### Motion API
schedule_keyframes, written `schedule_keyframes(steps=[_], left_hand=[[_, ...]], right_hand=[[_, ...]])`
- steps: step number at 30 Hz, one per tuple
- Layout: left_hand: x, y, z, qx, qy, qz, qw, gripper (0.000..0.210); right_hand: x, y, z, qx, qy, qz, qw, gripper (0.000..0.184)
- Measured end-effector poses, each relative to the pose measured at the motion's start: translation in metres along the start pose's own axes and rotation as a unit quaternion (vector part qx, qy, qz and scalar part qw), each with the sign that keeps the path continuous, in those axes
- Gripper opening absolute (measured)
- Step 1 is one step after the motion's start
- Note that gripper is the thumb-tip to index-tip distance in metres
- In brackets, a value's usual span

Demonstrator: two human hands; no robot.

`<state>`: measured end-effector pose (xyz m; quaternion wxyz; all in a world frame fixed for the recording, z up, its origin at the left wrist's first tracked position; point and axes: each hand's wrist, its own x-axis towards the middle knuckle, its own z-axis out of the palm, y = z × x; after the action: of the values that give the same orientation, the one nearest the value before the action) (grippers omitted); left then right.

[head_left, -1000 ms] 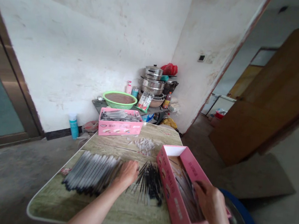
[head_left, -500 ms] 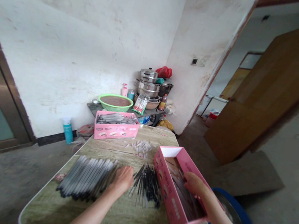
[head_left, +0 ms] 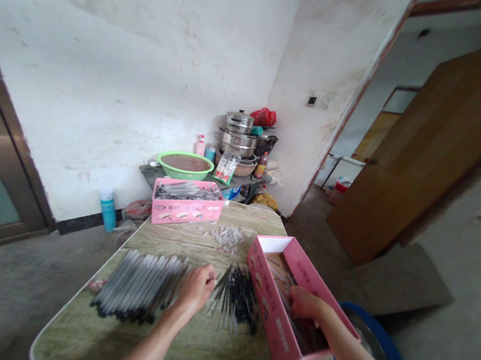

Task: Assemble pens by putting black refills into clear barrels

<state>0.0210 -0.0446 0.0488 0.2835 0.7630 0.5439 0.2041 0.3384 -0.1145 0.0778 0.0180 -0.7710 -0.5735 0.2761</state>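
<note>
My left hand [head_left: 197, 287] is over the table between a row of grey translucent pen-like tubes [head_left: 140, 284] with black ends and a fanned pile of thin black sticks [head_left: 235, 296]. Its fingers are pinched together; what they hold, if anything, is too small to make out. Inside the long pink box [head_left: 282, 340] on the right, my right hand [head_left: 304, 303] has its fingers curled down among thin translucent sticks [head_left: 280, 269]. Its fingertips are partly hidden, so their contents cannot be made out.
A second pink box [head_left: 186, 211] full of grey tubes stands at the table's far edge. Small whitish pieces [head_left: 228, 237] lie in front of it. Behind are a green basin [head_left: 184, 174] and stacked steel pots [head_left: 239, 139]. A blue tub [head_left: 395, 345] sits below right.
My left hand has turned slightly, bringing its pinched fingertips more into view. My right hand has shifted a little left and nearer within the box.
</note>
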Motion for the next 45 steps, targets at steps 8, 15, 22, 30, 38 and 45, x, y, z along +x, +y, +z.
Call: schedule_keyframes(steps=[8,15,22,30,38,45], left_hand=[[-0.004,-0.021,0.014,-0.276,-0.014,0.006,0.961,0.026],[-0.026,-0.004,0.003,-0.509,-0.076,-0.012,0.857,0.039],[-0.049,0.022,-0.019,-0.577,-0.132,-0.011,0.806,0.03],[-0.057,0.024,-0.028,-0.575,-0.166,0.017,0.801,0.025],[-0.057,0.022,-0.024,-0.581,-0.161,0.014,0.797,0.024],[-0.055,0.028,-0.019,-0.616,-0.086,0.004,0.783,0.027]], right_hand=[[-0.008,-0.01,-0.022,0.101,0.084,-0.031,0.991,0.022],[-0.052,-0.07,-0.034,0.352,0.188,-0.153,0.904,0.029],[-0.072,-0.138,0.02,0.644,0.097,-0.191,0.734,0.035],[-0.06,-0.149,0.034,0.693,0.062,-0.193,0.691,0.034],[-0.061,-0.152,0.046,0.675,0.027,-0.201,0.71,0.033],[-0.058,-0.157,0.067,0.701,0.01,-0.152,0.697,0.035]])
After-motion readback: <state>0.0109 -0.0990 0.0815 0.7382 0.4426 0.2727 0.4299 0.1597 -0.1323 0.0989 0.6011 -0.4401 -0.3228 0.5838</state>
